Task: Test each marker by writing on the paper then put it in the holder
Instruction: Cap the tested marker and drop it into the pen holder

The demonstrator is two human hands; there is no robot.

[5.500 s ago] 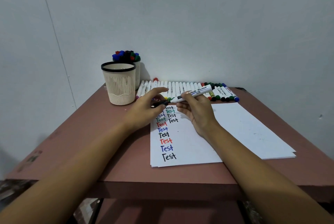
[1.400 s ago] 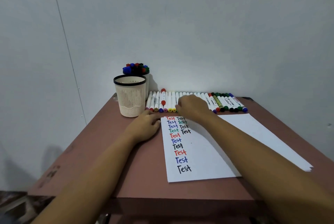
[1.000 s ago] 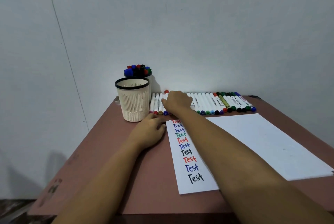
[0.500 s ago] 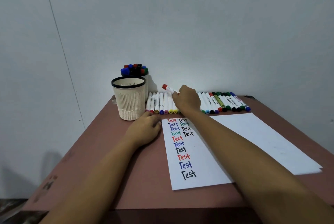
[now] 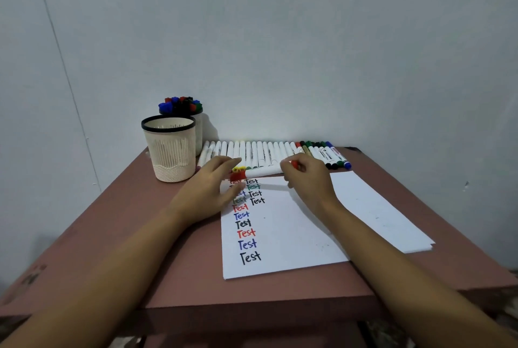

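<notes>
Red marker (image 5: 263,172): held level just above the far end of the paper (image 5: 283,235), white barrel running left to right between both hands. Right hand (image 5: 309,183): fingers curled round the rear end of the barrel, a bit of red showing at the fingertips. Left hand (image 5: 206,196): thumb and fingers closed on the red cap (image 5: 237,176); cap is blurred, so cannot tell whether it is seated or coming off. Paper lies flat on the bench (image 5: 168,277), carrying a long column and a shorter second column of the word "Test" in black, blue, red and green; the left hand covers the top left entries. Row of markers (image 5: 260,152): lying side by side along the far edge of the bench, just beyond the paper, against the wall (image 5: 308,53). Cream holder (image 5: 171,151) with black rim: upright at the far left of the bench, left of the row. Second holder (image 5: 198,131): directly behind it, packed with markers, caps up. More white sheets (image 5: 378,213): right of the written paper, partly tucked under it.
</notes>
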